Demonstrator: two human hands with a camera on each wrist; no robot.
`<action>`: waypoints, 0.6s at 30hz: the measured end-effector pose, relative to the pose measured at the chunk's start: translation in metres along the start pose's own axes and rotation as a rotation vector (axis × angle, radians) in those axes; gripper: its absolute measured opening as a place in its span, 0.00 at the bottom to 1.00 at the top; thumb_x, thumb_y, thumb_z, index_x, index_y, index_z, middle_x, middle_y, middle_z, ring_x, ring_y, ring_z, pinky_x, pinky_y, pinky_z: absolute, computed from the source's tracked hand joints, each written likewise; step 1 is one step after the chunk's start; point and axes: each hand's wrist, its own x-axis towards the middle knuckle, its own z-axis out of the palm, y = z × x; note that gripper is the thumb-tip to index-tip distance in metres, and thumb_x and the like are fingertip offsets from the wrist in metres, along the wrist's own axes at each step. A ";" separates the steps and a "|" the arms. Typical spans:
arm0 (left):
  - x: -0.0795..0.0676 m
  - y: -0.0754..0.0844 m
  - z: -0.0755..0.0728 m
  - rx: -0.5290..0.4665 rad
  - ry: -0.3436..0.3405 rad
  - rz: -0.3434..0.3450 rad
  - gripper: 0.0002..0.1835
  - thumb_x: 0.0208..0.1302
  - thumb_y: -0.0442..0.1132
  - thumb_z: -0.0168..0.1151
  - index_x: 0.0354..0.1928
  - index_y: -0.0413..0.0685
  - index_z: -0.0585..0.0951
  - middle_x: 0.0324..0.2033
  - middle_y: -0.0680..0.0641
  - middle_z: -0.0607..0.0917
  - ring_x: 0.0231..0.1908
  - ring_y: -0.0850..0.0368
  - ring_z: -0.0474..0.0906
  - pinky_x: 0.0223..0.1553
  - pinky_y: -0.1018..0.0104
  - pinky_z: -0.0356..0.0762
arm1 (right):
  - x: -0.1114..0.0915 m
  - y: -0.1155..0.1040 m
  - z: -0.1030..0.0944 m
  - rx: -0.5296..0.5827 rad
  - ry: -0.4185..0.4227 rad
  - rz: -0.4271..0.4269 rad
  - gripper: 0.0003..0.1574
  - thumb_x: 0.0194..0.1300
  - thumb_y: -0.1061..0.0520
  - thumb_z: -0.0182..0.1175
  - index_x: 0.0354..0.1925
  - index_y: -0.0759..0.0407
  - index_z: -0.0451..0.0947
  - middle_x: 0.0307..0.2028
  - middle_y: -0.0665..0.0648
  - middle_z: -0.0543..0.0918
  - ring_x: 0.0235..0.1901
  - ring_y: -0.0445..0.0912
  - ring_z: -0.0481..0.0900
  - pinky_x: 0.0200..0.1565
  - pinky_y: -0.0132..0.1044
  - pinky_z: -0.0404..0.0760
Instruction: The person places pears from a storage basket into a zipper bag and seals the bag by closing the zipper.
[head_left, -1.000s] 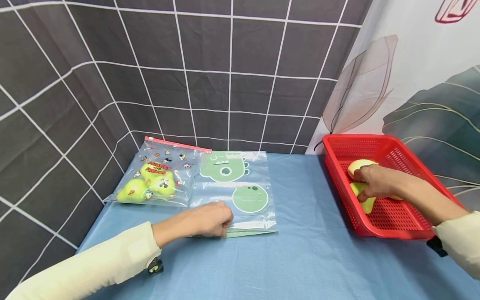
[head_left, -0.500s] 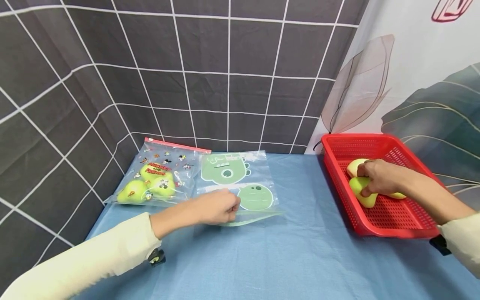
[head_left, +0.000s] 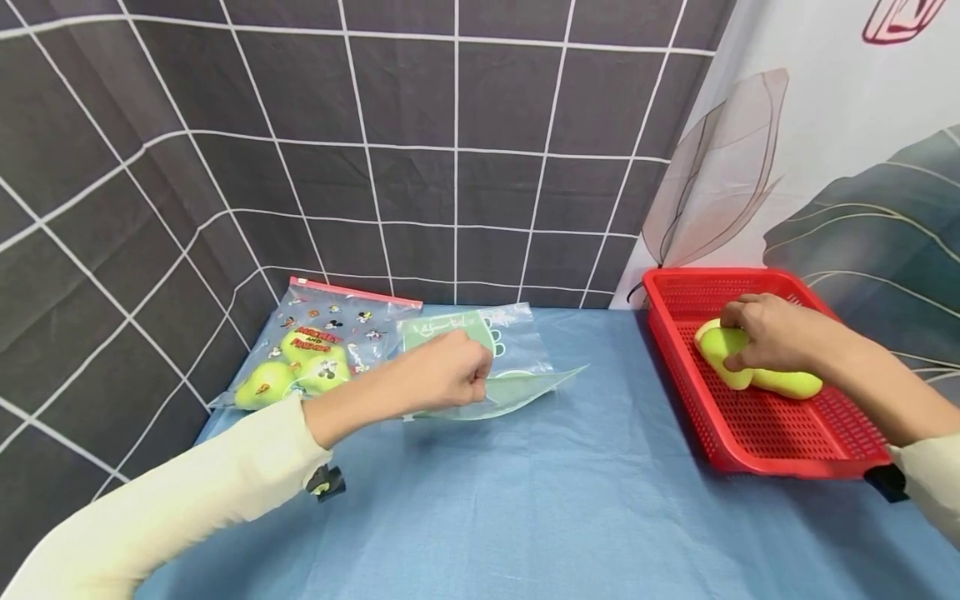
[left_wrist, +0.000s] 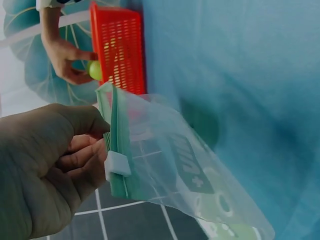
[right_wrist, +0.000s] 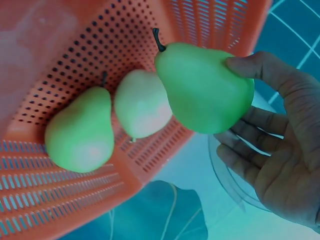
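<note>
My left hand [head_left: 450, 371] pinches the green zip edge of a clear bag [left_wrist: 165, 145] with a green cartoon print, lifting that edge off the blue cloth. A white slider [left_wrist: 117, 164] sits on the zip just beside the fingers in the left wrist view. Over the red basket, my right hand [right_wrist: 280, 125] holds a green pear [right_wrist: 205, 87] between thumb and fingers, its dark stem pointing away from the palm. Below it in the basket lie another pear [right_wrist: 82, 132] and a paler round fruit [right_wrist: 142, 103].
The red perforated basket [head_left: 757, 462] stands at the right of the blue cloth [head_left: 540, 508]. At the back left lies a clear bag [head_left: 360, 312] with a red zip, several green pears [head_left: 266, 385] inside. A dark gridded sheet [head_left: 502, 192] hangs behind.
My left hand has raised the bag's zip edge and moved it up and away from me. The right hand has lifted the pear up from the basket, uncovering the other pear.
</note>
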 end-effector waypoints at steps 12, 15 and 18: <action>0.015 0.007 -0.025 -0.019 0.121 -0.015 0.17 0.54 0.24 0.60 0.18 0.53 0.71 0.13 0.61 0.60 0.20 0.66 0.57 0.24 0.73 0.54 | -0.001 0.001 -0.029 -0.061 0.085 0.087 0.43 0.49 0.50 0.87 0.56 0.75 0.84 0.47 0.73 0.86 0.52 0.70 0.82 0.50 0.72 0.88; 0.020 0.006 -0.031 -0.035 0.134 -0.037 0.16 0.55 0.25 0.60 0.18 0.53 0.71 0.10 0.61 0.63 0.16 0.67 0.60 0.23 0.72 0.56 | -0.002 -0.002 -0.033 -0.054 0.117 0.108 0.45 0.51 0.50 0.87 0.58 0.76 0.83 0.51 0.76 0.85 0.56 0.74 0.80 0.53 0.74 0.87; 0.026 0.005 -0.039 -0.043 0.140 -0.069 0.16 0.58 0.26 0.64 0.18 0.51 0.75 0.08 0.60 0.71 0.12 0.67 0.69 0.22 0.72 0.63 | -0.004 -0.005 -0.037 -0.049 0.163 0.109 0.45 0.54 0.50 0.85 0.60 0.76 0.82 0.52 0.78 0.85 0.58 0.75 0.79 0.54 0.74 0.85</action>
